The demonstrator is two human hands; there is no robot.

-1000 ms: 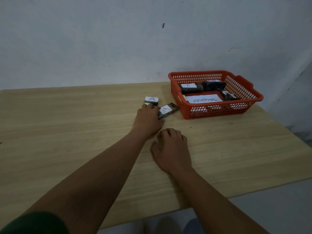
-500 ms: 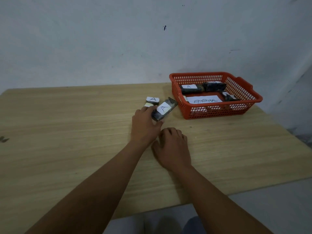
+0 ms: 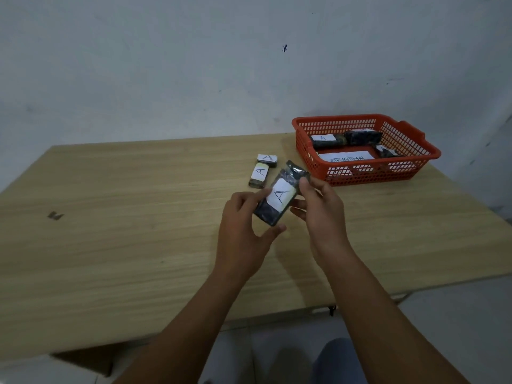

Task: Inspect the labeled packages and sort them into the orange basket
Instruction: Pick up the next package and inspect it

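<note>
held package [image 3: 280, 195]: "A" | table packages [image 3: 261, 172]: "A" | basket sheet [image 3: 346, 156]: "ABNORMAL"

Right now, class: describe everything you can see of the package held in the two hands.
The held package is a dark, glossy, plastic-looking oblong wrapper with a white paper label bearing a handwritten A. It is raised above the wooden table, tilted, its crimped far end toward the orange basket. The left hand holds its near end and left edge; the right hand holds its right edge.
</note>
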